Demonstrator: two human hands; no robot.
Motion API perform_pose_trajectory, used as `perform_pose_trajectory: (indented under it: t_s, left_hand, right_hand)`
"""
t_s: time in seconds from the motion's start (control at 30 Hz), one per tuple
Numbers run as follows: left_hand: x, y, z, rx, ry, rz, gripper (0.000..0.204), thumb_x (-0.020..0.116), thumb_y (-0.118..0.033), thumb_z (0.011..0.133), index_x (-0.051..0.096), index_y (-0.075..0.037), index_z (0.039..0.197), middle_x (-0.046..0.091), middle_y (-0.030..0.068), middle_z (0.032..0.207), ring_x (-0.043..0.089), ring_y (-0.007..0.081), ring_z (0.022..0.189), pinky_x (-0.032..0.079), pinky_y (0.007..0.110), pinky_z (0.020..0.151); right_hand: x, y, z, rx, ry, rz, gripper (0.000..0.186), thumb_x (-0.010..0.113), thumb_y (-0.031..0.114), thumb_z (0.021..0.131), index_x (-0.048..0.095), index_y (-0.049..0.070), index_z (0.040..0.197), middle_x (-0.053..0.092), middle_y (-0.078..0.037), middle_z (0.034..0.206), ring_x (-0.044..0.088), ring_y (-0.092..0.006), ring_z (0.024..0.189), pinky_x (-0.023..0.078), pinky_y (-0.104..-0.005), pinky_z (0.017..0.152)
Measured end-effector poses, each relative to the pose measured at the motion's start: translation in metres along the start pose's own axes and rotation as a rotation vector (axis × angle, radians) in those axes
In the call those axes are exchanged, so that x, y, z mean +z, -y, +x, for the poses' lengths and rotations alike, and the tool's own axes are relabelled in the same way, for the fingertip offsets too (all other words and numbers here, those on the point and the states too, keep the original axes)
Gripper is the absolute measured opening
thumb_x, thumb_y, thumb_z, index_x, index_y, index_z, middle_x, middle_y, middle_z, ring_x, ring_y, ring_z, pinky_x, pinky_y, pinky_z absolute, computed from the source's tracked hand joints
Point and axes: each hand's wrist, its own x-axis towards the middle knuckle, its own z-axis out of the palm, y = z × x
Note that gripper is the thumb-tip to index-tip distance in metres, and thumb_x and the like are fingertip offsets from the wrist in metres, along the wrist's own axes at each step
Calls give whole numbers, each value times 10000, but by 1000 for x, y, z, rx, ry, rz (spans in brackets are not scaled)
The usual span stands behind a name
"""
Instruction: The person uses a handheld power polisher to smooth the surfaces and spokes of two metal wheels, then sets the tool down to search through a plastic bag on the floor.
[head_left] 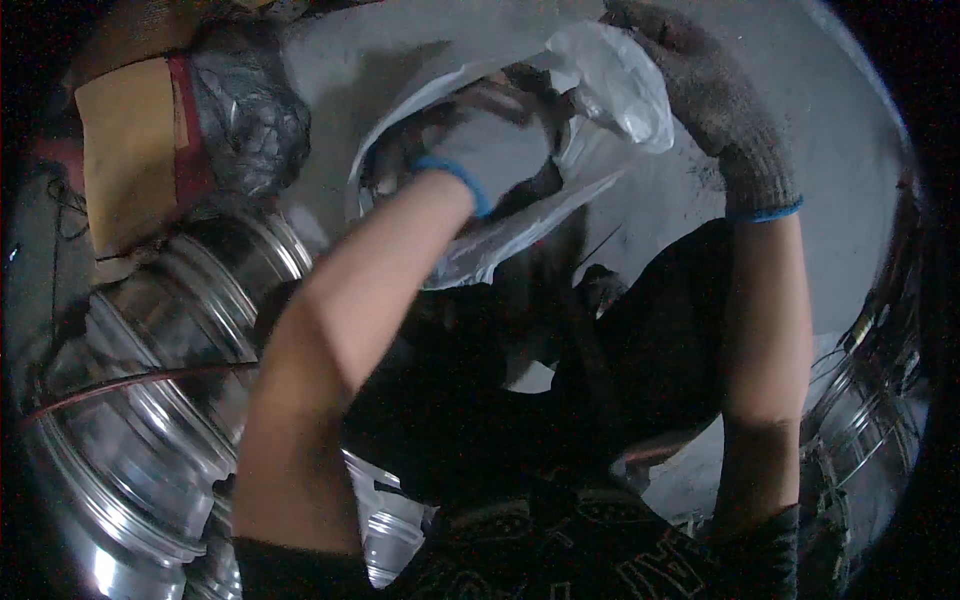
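Observation:
My left hand [485, 155], in a pale grey glove with a blue cuff, reaches inside a white translucent plastic bag [525, 235] among dark contents I cannot make out; its fingers are obscured. My right hand [700, 80], in a soiled grey knit glove, is raised at the bag's crumpled upper right rim, its fingers bent against it near the top edge of the view. The bag's mouth gapes around my left hand and wrist.
A yellow-and-red flat piece [125, 150] lies beside crumpled dark plastic [245, 110] at upper left on the grey floor [830, 180]. Shiny ridged metal pieces [170, 340] fill the lower left, a thin cable [150, 375] across them. More metal items [865, 420] stand at lower right.

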Motion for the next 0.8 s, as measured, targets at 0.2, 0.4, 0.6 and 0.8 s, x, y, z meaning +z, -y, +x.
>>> perform_pose_trajectory:
  t_s: [0.2, 0.4, 0.6, 0.8]
  left_hand:
    - [57, -11, 12, -3, -166, 157, 286, 519, -180, 944, 718, -48, 1100, 638, 190, 1251, 642, 309, 1138, 530, 497, 828]
    - [26, -4, -37, 89, -152, 17, 247, 559, -231, 904, 749, -100, 992, 638, 141, 1274, 561, 315, 1216, 433, 471, 849]
    - [49, 17, -44, 57, -472, -11, 245, 559, -295, 889, 744, -160, 977, 603, 153, 1286, 479, 369, 1295, 355, 538, 1081]
    - [60, 26, -39, 119, -515, -77, 348, 545, -351, 922, 685, -130, 1152, 605, 163, 1274, 508, 390, 1259, 354, 576, 1097]
  right_hand:
    - [2, 3, 1, 54, -39, -84, 387, 609, 231, 969, 646, -18, 1264, 691, -219, 1211, 671, -312, 1096, 504, -387, 969]
    - [-1, -3, 7, 25, -58, -70, 391, 596, 221, 964, 642, -48, 1244, 682, -251, 1205, 666, -332, 1103, 502, -391, 973]
    - [12, -22, 18, -67, -49, 97, 390, 600, 187, 964, 621, -56, 1268, 682, -252, 1196, 667, -314, 1101, 506, -381, 975]
    - [15, -22, 22, -92, -71, 60, 383, 595, 191, 971, 623, -57, 1261, 687, -247, 1181, 667, -315, 1102, 510, -379, 968]
